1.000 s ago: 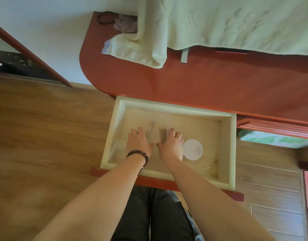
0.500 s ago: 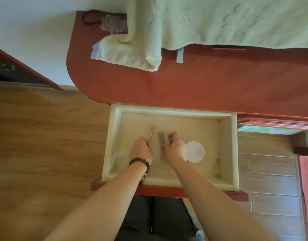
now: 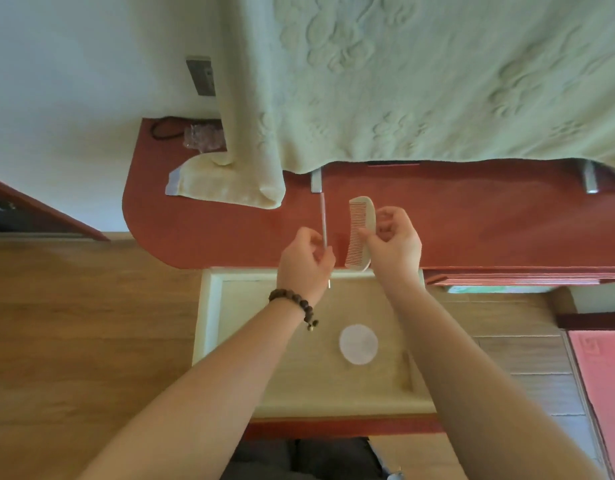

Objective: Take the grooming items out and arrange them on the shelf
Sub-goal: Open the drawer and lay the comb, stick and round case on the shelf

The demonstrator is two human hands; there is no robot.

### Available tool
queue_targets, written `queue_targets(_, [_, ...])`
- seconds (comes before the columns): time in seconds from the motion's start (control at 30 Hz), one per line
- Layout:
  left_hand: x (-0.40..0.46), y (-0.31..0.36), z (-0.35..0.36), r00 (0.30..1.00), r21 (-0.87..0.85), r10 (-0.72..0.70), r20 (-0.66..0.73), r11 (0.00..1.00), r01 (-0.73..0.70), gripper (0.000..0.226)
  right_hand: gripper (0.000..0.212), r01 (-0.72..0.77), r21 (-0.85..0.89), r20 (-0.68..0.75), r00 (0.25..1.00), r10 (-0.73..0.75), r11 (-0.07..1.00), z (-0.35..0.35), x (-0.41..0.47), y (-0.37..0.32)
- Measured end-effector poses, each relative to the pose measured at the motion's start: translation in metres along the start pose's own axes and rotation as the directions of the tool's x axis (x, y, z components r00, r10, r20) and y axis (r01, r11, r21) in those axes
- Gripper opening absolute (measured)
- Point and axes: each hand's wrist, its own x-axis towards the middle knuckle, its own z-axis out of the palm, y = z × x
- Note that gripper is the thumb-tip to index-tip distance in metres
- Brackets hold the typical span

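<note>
We've got the comb (image 3: 361,233) pinched in our right hand (image 3: 396,245) and the thin stick (image 3: 323,220) in our left hand (image 3: 304,263), both pointing lengthwise away over the shelf (image 3: 472,216) right below.

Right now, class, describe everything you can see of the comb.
The comb is a pale, cream-coloured crescent with a curved back and one row of fine teeth along its straighter edge. It looks like wood or plastic. The right hand pinches its back, holding it roughly upright above the red shelf, teeth facing left.

The shelf (image 3: 209,233) is red-brown. A pale cream comb (image 3: 362,230) and white round pad (image 3: 358,344) show. The draped cloth (image 3: 437,81) is pale green, embossed with flowers.
</note>
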Motion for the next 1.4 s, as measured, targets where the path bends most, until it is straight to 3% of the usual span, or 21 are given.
queue_targets(0.33, [0.088, 0.011, 0.037, 0.996, 0.322, -0.055, 0.065, 0.946, 0.031, 0.019, 0.024, -0.057, -0.223, 0.079, 0.994, 0.076, 0.973, 0.011, 0.091, 0.012])
queue_targets(0.5, [0.094, 0.008, 0.042, 0.989, 0.304, -0.15, -0.002, 0.942, 0.143, 0.024, 0.025, -0.046, -0.394, 0.099, 0.991, 0.092, 0.918, 0.013, 0.099, 0.016])
queue_targets(0.7, [0.092, 0.009, 0.042, 0.988, 0.292, -0.155, 0.004, 0.945, 0.147, 0.031, 0.026, -0.032, -0.469, 0.103, 0.991, 0.091, 0.883, 0.016, 0.097, 0.016])
queue_targets(0.9, [0.07, 0.004, 0.023, 0.998, 0.292, 0.05, 0.039, 0.954, -0.059, 0.043, 0.03, 0.027, -0.426, 0.033, 0.999, -0.015, 0.904, 0.004, 0.076, 0.018])
queue_targets(1.07, [0.041, -0.025, 0.005, 0.958, 0.539, 0.287, 0.005, 0.806, -0.244, 0.061, 0.028, 0.189, -0.38, 0.061, 0.982, -0.179, 0.905, -0.025, 0.004, 0.034])
queue_targets(1.2, [0.036, -0.043, 0.0, 0.986, 0.68, 0.089, 0.138, 0.715, -0.16, 0.104, 0.045, 0.135, -0.567, 0.259, 0.966, 0.02, 0.812, -0.025, -0.057, 0.079])
queue_targets(1.3, [0.038, -0.05, 0.005, 0.982, 0.73, 0.015, 0.19, 0.666, -0.151, 0.111, 0.071, 0.125, -0.674, 0.386, 0.9, 0.203, 0.728, -0.011, -0.077, 0.114])
queue_targets(1.4, [0.038, -0.053, 0.008, 0.982, 0.762, 0.004, 0.187, 0.631, -0.148, 0.113, 0.09, 0.157, -0.72, 0.442, 0.854, 0.273, 0.676, 0.004, -0.085, 0.134])
